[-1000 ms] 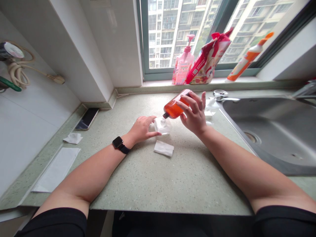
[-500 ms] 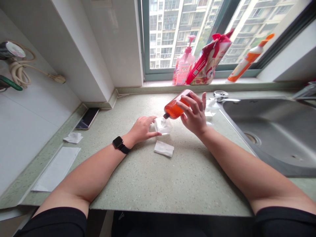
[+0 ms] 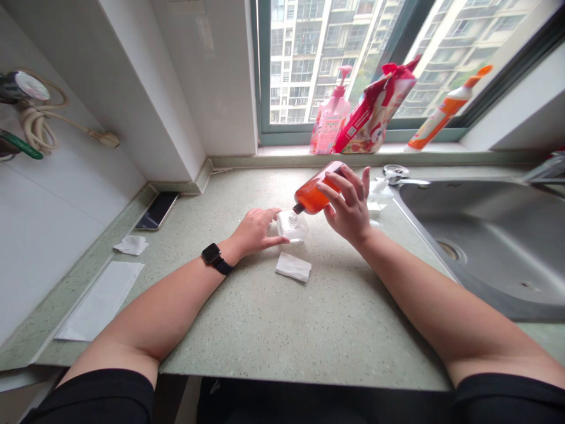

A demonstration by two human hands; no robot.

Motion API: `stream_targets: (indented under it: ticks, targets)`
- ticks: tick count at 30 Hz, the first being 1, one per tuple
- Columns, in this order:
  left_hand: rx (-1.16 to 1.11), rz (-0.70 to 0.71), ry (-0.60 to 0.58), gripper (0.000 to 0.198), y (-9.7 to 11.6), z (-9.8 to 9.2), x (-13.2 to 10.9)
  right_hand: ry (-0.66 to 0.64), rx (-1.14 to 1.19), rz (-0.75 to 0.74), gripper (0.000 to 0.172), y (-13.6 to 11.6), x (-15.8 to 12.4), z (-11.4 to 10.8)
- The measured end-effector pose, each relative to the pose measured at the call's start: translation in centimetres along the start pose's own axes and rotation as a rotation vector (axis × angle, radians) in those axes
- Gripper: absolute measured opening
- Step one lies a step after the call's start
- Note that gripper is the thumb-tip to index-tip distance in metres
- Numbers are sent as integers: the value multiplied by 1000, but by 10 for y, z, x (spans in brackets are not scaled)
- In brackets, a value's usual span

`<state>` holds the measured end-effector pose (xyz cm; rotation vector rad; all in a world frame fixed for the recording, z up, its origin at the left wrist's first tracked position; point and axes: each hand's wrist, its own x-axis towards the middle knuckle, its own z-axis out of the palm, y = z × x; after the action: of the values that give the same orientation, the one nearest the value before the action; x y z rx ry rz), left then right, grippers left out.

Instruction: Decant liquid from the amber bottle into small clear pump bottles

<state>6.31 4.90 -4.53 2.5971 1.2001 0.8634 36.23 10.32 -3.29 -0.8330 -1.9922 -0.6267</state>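
Observation:
My right hand (image 3: 351,203) is closed around a clear bottle (image 3: 313,191) of orange-red liquid. The bottle is tilted, its dark neck pointing down to the left, right over the mouth of a clear, squarish bottle (image 3: 298,231) on the counter. Whether liquid is flowing cannot be made out. My left hand (image 3: 256,231), with a black watch on the wrist, grips the clear bottle from the left between thumb and fingers. A folded white tissue (image 3: 293,267) lies just in front of it.
A steel sink (image 3: 485,235) is at the right. A pump top (image 3: 382,185) stands behind my right hand. On the sill are a pink pump bottle (image 3: 329,123), a red bag (image 3: 375,112) and an orange-white bottle (image 3: 441,115). A phone (image 3: 158,211) and papers (image 3: 99,300) lie at left.
Both hands and both bottles hold almost the same position; only the camera view has shifted slightly.

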Motion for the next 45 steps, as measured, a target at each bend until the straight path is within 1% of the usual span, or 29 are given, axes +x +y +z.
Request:
stream_targets:
  ticks: [7,12,15,19,22,27,33,40,45]
  targets:
    - [-5,-7,-11,77,1,0,0,16,-23,-13,88,-3,2,-1]
    - [-7,-9,-10,77,0,0,0,1,-9,-5,89,-1,1,-1]
    - [-1,-10,-9,77,0,0,0,-14,-14,7,88,0,0,0]
    - [-3,-11,-12,78,0,0,0,-3,11,-4,85,0,0,0]
    - [-2,-14,-10,78,0,0,0,-7,22,5,87,-1,1,-1]
    - [4,-16,-13,78,0,1,0,22,0,-26,87,-3,2,-2]
    - [9,-18,-20,77,0,0,0,-48,13,19,88,-1,0,-1]
    - [0,-25,-27,77,0,0,0,-77,-15,33,81,-1,0,-2]
    - [3,-29,-27,74,1,-1,0,-84,-23,38,82,-1,0,-2]
